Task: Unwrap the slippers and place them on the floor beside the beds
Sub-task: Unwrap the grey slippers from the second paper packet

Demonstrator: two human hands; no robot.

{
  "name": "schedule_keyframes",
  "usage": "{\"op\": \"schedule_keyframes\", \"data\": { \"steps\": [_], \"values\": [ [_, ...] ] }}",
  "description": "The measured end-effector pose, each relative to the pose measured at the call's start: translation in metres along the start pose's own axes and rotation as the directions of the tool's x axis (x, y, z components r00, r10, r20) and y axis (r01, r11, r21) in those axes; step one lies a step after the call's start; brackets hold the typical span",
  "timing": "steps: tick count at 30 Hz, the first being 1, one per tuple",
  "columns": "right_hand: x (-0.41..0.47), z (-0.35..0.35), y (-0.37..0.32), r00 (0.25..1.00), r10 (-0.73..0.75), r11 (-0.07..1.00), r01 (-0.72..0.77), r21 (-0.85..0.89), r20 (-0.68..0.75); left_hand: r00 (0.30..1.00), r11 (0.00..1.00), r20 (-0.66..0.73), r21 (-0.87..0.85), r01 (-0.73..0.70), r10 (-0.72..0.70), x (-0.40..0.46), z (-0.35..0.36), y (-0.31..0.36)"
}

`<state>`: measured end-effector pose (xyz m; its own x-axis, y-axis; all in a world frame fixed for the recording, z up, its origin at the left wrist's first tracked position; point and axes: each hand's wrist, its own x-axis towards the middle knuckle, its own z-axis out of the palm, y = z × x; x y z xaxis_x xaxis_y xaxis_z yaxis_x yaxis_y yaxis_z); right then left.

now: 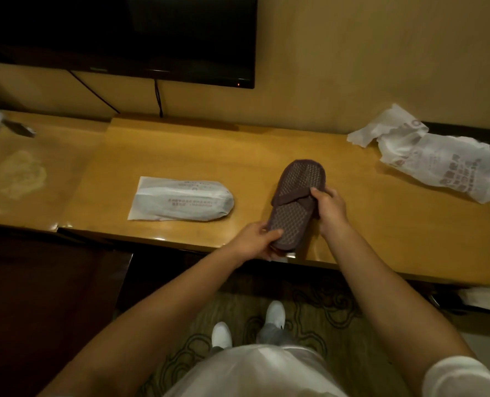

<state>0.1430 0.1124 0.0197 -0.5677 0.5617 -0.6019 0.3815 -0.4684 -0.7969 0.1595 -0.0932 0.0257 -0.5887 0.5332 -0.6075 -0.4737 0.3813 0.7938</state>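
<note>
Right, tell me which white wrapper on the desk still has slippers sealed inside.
The flat, closed wrapper left of the brown slippers. The other wrapper, at the desk's far right, lies torn open, crumpled and empty.

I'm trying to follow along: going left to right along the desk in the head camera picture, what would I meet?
A pale smudge on the desktop → a still-sealed white slipper packet → the left hand and right hand gripping brown slippers → a torn, empty wrapper.
</note>
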Motion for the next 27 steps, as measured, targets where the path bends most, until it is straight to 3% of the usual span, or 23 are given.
{"op": "schedule_keyframes", "data": {
  "steps": [4,7,10,12,13,14,16,19,24,26,27],
  "values": [
    [0.020,-0.016,0.018,0.993,-0.034,0.962,0.002,-0.274,-0.111,0.996,0.972,0.072,0.234,0.033,-0.051,0.013,0.023,-0.016],
    [0.025,-0.029,0.032,0.968,-0.235,0.811,0.144,-0.567,-0.091,0.996,0.817,0.075,0.576,-0.004,-0.048,0.018,0.014,-0.025],
    [0.027,-0.036,0.036,0.954,-0.296,0.682,0.171,-0.711,-0.055,0.963,0.644,-0.093,0.758,-0.097,0.254,0.019,-0.007,-0.025],
    [0.025,-0.036,0.037,0.940,-0.337,0.643,0.194,-0.741,-0.046,0.824,0.479,-0.186,0.870,-0.115,0.536,0.021,-0.040,-0.022],
    [0.023,-0.037,0.036,0.928,-0.370,0.628,0.214,-0.748,-0.045,0.775,0.391,-0.197,0.918,-0.069,0.600,0.025,-0.061,-0.020],
    [0.019,-0.037,0.036,0.917,-0.397,0.619,0.243,-0.747,-0.031,0.774,0.333,-0.219,0.943,0.012,0.594,0.028,-0.083,-0.018],
    [0.004,-0.032,0.036,0.902,-0.429,0.599,0.317,-0.735,0.040,0.850,0.305,-0.292,0.938,0.164,0.440,0.030,-0.131,-0.020],
    [-0.018,-0.025,0.039,0.887,-0.440,0.552,0.388,-0.738,0.137,0.941,0.211,-0.282,0.947,0.242,0.187,0.035,-0.174,-0.027],
    [-0.039,-0.017,0.053,0.919,-0.324,0.560,0.379,-0.737,0.226,0.902,-0.035,-0.316,0.940,0.341,0.295,0.043,-0.168,-0.039],
    [-0.047,-0.019,0.054,0.928,-0.306,0.594,0.361,-0.719,0.212,0.893,0.028,-0.309,0.948,0.318,0.327,0.045,-0.163,-0.034],
    [-0.047,-0.019,0.054,0.936,-0.289,0.627,0.345,-0.699,0.203,0.883,0.120,-0.325,0.946,0.302,0.339,0.046,-0.164,-0.028]
  ]
}}
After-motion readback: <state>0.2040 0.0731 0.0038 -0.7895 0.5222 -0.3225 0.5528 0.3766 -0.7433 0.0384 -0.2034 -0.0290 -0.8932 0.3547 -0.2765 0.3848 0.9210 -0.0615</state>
